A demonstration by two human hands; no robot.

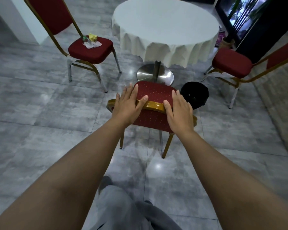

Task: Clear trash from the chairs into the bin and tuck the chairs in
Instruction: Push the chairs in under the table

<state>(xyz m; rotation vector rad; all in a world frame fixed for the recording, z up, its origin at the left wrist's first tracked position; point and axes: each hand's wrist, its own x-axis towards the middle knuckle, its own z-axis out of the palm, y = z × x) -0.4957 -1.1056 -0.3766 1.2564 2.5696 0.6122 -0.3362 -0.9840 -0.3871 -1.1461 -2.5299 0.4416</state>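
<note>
Both hands, left [129, 103] and right [179, 112], are laid open on the near chair's backrest [155, 106]. Grey glossy floor tiles [40, 130] surround the white-clothed round bench [165, 25]. What seems crumpled trash [91, 41] is seen on the left chair [90, 48].

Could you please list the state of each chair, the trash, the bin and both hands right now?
Near chair: seat bare, not tucked.
Left chair: pulled out.
Trash: on left chair.
Right chair: bare, pulled out.
Bin: upright, open.
Left hand: flat on backrest.
Right hand: same.

Glossy gold metal chair frame [154, 106], dotted red cloth; polished floor tiles [40, 117].
</note>
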